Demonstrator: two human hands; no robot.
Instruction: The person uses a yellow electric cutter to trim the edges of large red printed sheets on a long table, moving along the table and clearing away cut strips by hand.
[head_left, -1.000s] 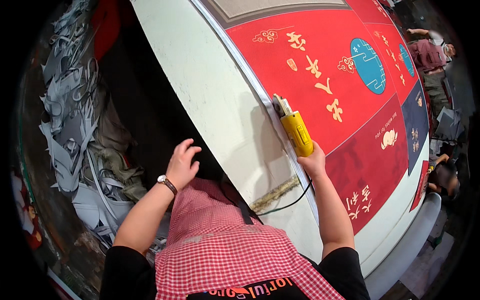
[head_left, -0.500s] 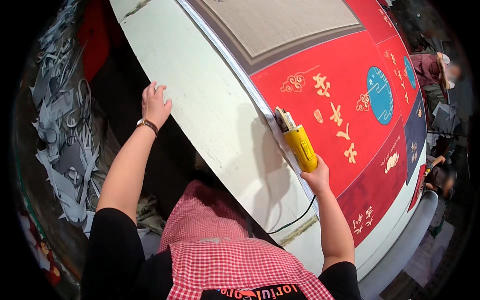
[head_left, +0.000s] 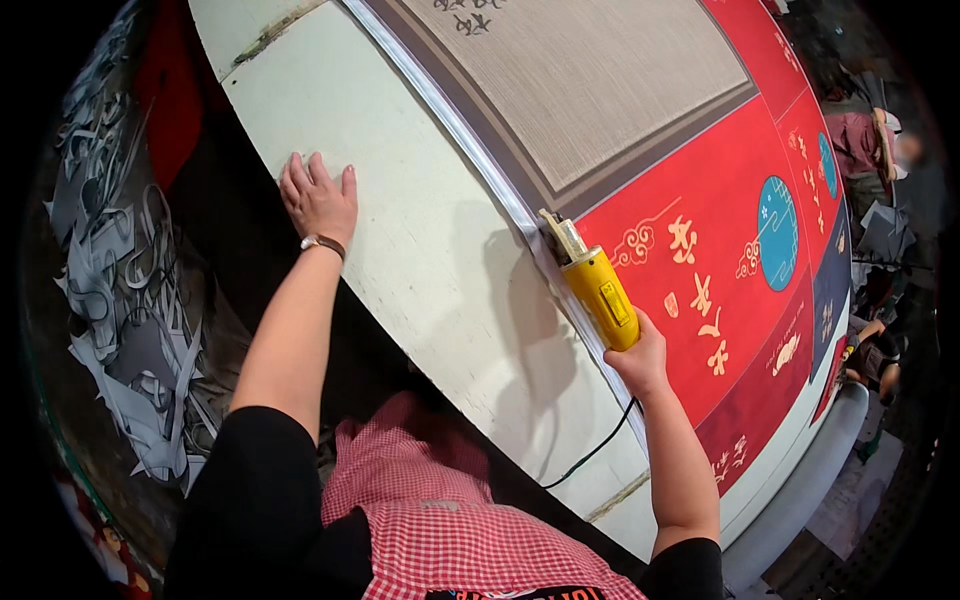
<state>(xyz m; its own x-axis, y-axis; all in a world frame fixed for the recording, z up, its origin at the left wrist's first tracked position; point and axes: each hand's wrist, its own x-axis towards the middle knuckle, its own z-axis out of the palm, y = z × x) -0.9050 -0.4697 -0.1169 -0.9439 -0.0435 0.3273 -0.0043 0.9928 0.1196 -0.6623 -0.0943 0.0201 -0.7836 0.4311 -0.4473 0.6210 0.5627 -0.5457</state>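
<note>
1. Head view: right hand (head_left: 640,358) grips a yellow, boxy corded cutter (head_left: 592,285) (plastic-looking casing), its metal nose at the printed red sheet's (head_left: 700,230) edge.
2. Left hand (head_left: 318,197) lies flat, fingers spread, holding nothing, on the smooth white table (head_left: 420,250).
3. Grey curled offcuts (head_left: 120,300) heap left.

cutter (head_left: 598,295): glossy yellow plastic, metal head | table (head_left: 440,280): matt off-white painted board, scuffed | sheet (head_left: 700,230): smooth printed red, woven-look beige panel | apron (head_left: 440,520): checked cloth | scraps (head_left: 130,330): grey paper-like strips
</note>
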